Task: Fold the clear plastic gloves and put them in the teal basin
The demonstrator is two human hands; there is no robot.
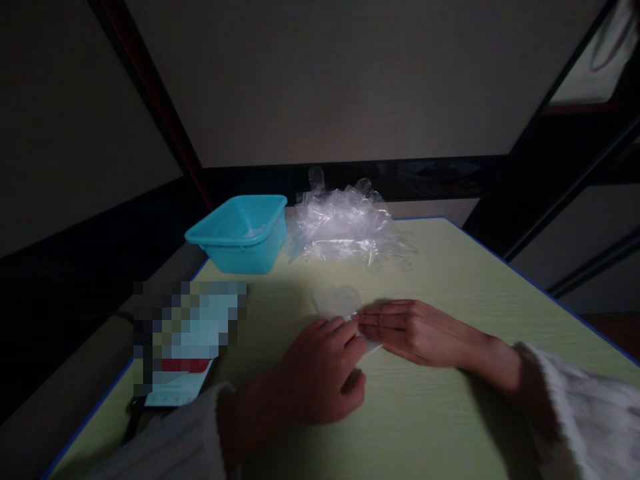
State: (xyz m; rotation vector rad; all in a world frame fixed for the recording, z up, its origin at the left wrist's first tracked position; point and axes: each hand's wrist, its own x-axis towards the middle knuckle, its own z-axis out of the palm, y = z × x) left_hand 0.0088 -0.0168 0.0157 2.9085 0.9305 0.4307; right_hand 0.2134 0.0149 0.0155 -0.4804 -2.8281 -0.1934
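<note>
A clear plastic glove [337, 301] lies flat on the pale green table [450, 413], in front of me. My left hand [320, 373] rests on the table with its fingers curled, and the fingertips pinch the near edge of the glove. My right hand [405, 331] lies flat beside it, fingers stretched out and pressed on the same edge of the glove. Both fingertips meet at the glove's lower right corner. White knitted sleeves cover both wrists.
A turquoise plastic tub [240, 233] stands at the back left of the table. Beside it lies a heap of clear plastic gloves [345, 227]. A blurred-out phone or card [185, 347] lies at the left edge. Dark bed-frame bars stand behind.
</note>
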